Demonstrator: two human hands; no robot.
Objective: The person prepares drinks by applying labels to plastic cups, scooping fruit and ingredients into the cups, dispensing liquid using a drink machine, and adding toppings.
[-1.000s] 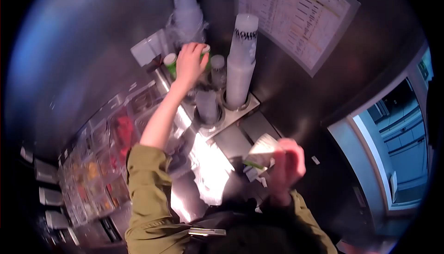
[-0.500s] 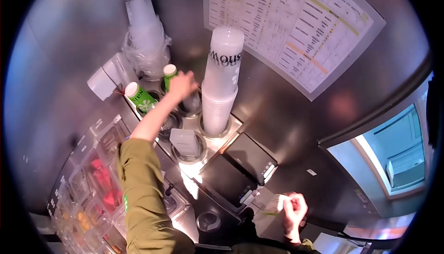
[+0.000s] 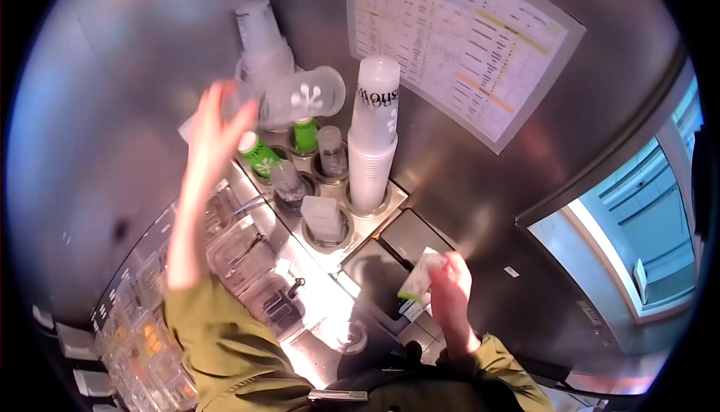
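Observation:
Lying on its side in the air, a translucent plastic cup with a white flower print points its wide mouth to the right. My left hand is closed around its narrow base end. Lower right, my right hand pinches a small white paper label with a green edge; its print is too small to read. Below the cup, two green cup stacks and a grey-clear stack sit in round holders. To the right stands a tall stack of white cups.
Lidded clear bins line the lower left. Dark square lids lie ahead of my right hand. A printed chart hangs on the metal wall. Wrapped cups stand at the back. A grey box-shaped piece occupies the front holder.
My left hand has moved left and up from the holders, now with the translucent cup in it. My right hand has risen with the label, and the view has shifted.

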